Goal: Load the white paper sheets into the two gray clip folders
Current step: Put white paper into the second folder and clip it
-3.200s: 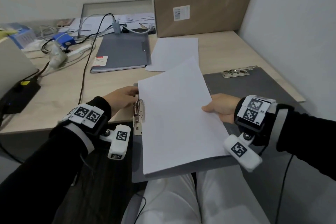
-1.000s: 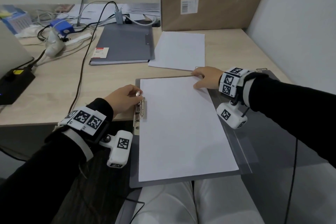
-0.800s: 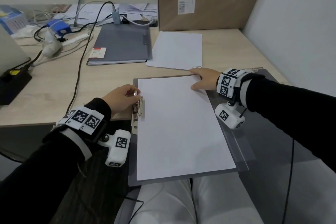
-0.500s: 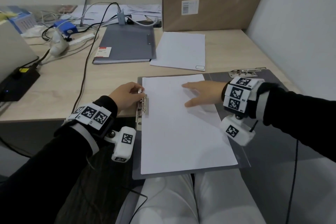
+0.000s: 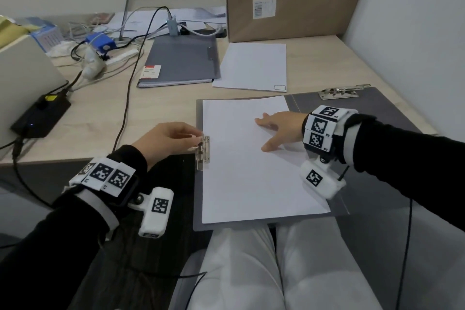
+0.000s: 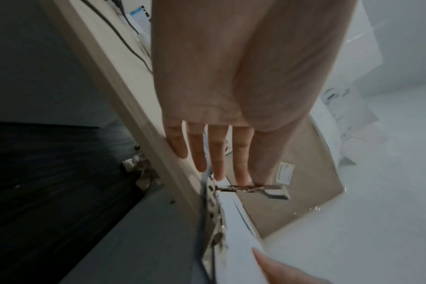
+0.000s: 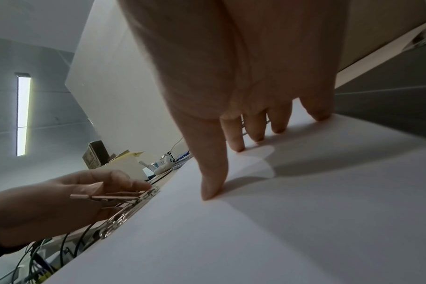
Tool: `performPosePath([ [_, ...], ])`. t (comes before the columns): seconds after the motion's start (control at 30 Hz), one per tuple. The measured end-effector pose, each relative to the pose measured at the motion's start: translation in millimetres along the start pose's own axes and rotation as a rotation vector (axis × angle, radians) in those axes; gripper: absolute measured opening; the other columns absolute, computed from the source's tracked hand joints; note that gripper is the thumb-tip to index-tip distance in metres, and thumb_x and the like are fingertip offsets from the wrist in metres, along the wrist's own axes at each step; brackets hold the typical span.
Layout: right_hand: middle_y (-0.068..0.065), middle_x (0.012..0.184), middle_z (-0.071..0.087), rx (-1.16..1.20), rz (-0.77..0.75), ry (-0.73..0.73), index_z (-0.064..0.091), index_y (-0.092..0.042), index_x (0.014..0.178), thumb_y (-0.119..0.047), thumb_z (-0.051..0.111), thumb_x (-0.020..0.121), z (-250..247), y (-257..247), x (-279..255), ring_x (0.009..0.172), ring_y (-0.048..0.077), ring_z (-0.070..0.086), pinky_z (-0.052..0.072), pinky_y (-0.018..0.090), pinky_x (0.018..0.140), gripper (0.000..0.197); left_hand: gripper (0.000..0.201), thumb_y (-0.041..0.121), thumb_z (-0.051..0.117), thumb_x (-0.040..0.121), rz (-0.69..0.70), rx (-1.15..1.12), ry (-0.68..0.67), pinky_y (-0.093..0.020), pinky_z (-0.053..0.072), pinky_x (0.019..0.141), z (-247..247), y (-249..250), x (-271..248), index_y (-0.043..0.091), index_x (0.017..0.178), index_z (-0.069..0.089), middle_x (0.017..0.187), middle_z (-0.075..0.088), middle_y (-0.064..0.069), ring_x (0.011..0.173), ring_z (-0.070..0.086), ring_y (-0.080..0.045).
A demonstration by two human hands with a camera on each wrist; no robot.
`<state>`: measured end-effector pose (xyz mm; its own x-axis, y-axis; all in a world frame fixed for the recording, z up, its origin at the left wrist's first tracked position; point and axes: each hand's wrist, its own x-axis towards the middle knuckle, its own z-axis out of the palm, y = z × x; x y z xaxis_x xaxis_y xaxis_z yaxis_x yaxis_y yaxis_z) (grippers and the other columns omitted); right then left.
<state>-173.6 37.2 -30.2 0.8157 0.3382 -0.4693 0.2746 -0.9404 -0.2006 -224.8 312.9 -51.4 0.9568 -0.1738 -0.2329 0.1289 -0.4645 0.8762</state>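
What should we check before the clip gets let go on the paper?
1. Paper lies flat in the open folder: ok.
2. Paper's left edge sits under the clip: cannot tell, the edge reaches the clip but the gap is hidden.
3. Right hand presses the paper with straight fingers: ok.
4. Left hand pinches the clip's lever: ok.
5. Fingers clear of the clip's mouth: ok, right fingers rest well away from it.
6. Spare sheets and second folder wait on the desk: ok.
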Motion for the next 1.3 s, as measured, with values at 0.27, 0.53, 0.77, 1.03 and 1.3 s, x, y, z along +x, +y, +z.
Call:
performPosePath([
  [0.27, -0.001, 0.161, 0.008, 0.017, -0.002, 0.021, 0.015, -0.024, 0.152, -0.039, 0.065, 0.084, 1.6, -0.2, -0.2, 0.146, 0.016, 0.017, 0.017, 0.027, 0.114, 0.085, 0.062, 0.029, 0.066, 0.084, 0.001, 0.303, -0.154, -0.022, 0.032, 0.108, 4.1, 5.7, -2.0, 0.033, 0.138, 0.036, 0.126, 0.045, 0.023, 0.124, 0.043, -0.001],
  [0.53, 0.0, 0.16, 0.015, 0.022, -0.017, 0.015, 0.017, -0.025, 0.152, -0.038, 0.066, 0.083, 1.5, 3.3, 1.5, 0.145, 0.016, 0.021, 0.019, 0.026, 0.113, 0.085, 0.109, 0.054, 0.07, 0.066, 0.085, 0.722, -0.086, -0.044, 0.025, 0.115, 18.3, -6.7, 6.4, 0.021, 0.15, 0.009, 0.156, 0.019, 0.004, 0.141, 0.026, -0.02],
  [0.77, 0.0, 0.158, 0.02, -0.009, -0.017, -0.011, 0.017, -0.026, 0.151, -0.043, 0.066, 0.082, -1.1, 4.5, 4.9, 0.142, 0.018, 0.028, 0.023, 0.029, 0.112, 0.087, 0.106, 0.051, 0.071, 0.07, 0.089, 0.703, -0.104, -0.044, 0.024, 0.117, 13.7, -9.2, 5.8, 0.024, 0.15, 0.007, 0.158, 0.014, 0.007, 0.143, 0.021, -0.016],
  [1.03, 0.0, 0.157, 0.023, -0.017, -0.019, -0.005, 0.018, -0.027, 0.151, -0.045, 0.067, 0.081, 0.8, 6.9, 6.9, 0.141, 0.019, 0.029, 0.026, 0.032, 0.114, 0.088, 0.111, 0.049, 0.072, 0.07, 0.064, 0.88, -0.04, -0.051, 0.033, 0.109, 26.8, -6.0, 5.6, 0.023, 0.15, 0.0, 0.157, 0.006, 0.008, 0.141, 0.026, -0.022],
  [1.3, 0.002, 0.153, 0.03, -0.042, -0.02, 0.005, 0.018, -0.027, 0.151, -0.046, 0.065, 0.081, 1.3, 5.6, 4.8, 0.134, 0.02, 0.037, 0.031, 0.03, 0.109, 0.086, 0.109, 0.055, 0.066, 0.073, 0.055, 0.932, -0.001, -0.049, 0.034, 0.107, 31.4, -5.6, -2.2, 0.025, 0.15, -0.005, 0.158, -0.003, 0.015, 0.142, 0.026, -0.018],
])
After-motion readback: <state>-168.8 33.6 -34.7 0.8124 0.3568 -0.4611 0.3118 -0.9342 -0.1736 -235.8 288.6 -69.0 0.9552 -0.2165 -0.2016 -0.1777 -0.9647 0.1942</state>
